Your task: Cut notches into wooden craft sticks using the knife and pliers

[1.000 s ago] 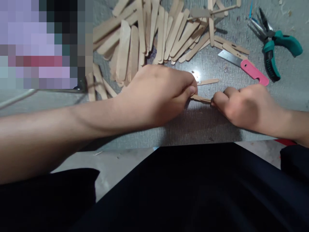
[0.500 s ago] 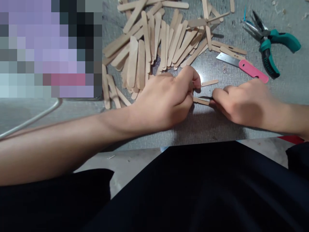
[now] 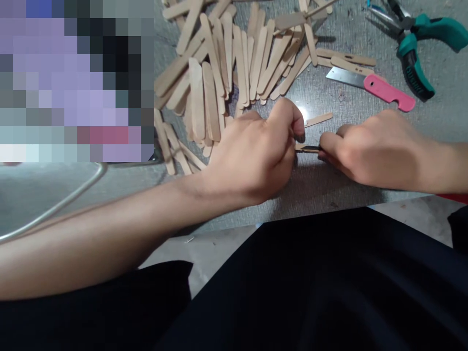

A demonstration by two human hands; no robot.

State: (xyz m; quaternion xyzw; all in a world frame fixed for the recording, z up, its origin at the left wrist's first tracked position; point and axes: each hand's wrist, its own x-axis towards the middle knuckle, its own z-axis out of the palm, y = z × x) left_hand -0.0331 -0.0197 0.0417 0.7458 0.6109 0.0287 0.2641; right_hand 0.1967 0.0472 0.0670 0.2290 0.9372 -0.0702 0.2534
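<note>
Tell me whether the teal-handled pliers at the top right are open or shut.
Open. The teal-handled pliers lie flat on the grey table with their two handles splayed apart and the metal jaws parted near the top edge.

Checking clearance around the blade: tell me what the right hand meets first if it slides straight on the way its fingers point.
The right hand points left along the small stick piece it pinches; first in line is probably the left hand, gripping the other end.

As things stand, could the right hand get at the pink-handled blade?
Probably yes: the pink-handled blade lies in the open just beyond the right hand, with nothing between them. But that hand is pinching a small wooden piece together with the left hand.
</note>
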